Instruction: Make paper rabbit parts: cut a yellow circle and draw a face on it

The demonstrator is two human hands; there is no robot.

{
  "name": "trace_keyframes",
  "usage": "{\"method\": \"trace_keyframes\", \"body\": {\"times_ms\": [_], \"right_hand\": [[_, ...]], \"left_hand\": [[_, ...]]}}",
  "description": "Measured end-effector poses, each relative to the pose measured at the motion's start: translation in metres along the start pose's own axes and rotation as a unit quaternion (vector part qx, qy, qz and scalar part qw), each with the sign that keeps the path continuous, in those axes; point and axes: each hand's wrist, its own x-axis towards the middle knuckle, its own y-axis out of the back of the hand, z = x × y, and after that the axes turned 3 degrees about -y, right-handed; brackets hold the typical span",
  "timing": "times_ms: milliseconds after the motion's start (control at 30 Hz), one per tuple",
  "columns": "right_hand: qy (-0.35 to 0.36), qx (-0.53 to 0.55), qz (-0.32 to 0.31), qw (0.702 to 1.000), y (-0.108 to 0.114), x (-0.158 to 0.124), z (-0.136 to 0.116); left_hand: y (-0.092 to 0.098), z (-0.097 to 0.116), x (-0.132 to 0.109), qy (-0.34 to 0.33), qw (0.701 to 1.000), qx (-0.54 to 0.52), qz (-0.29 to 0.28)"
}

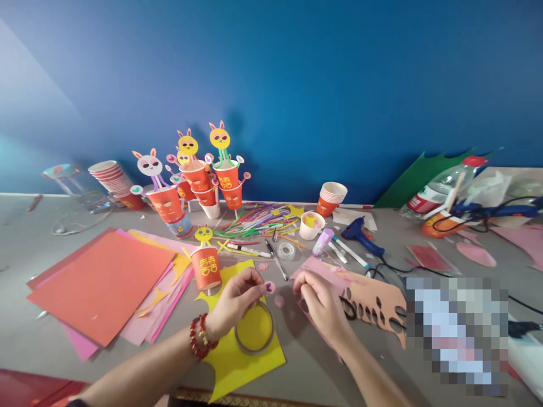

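Observation:
My left hand point(235, 299), with a red bead bracelet on the wrist, pinches a small pink paper circle point(269, 287) with a dark heart on it. Below it a roll of clear tape point(254, 328) lies on a yellow sheet point(237, 362). My right hand point(320, 299) is closed, fingertips pinched over a pink sheet point(322, 268); what it holds is hidden. A second pink circle point(279, 301) lies on the table between my hands. An orange paper cup point(206, 267) with a yellow rabbit head stands just beyond my left hand.
Orange and pink paper sheets point(102, 282) lie at left. Rabbit-topped cups point(199, 181) stand at the back, with cup stacks point(331, 198), coloured straws point(254, 221), pens, a blue glue gun point(360, 234), a small tape roll point(286, 250) and a bottle point(441, 189). A cut-out peach sheet point(377, 305) lies right.

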Motion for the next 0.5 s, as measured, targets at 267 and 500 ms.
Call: {"method": "trace_keyframes", "body": {"times_ms": [267,500], "right_hand": [[0.059,-0.013,-0.035,0.998,-0.015,-0.006,-0.007],[-0.029,0.127,-0.051,0.990,-0.022,-0.011,-0.008]], "left_hand": [[-0.003,-0.004,-0.002,-0.012,1.000,-0.021,0.010],[-0.007,-0.004,-0.004,-0.023,0.999,-0.048,0.007]]}}
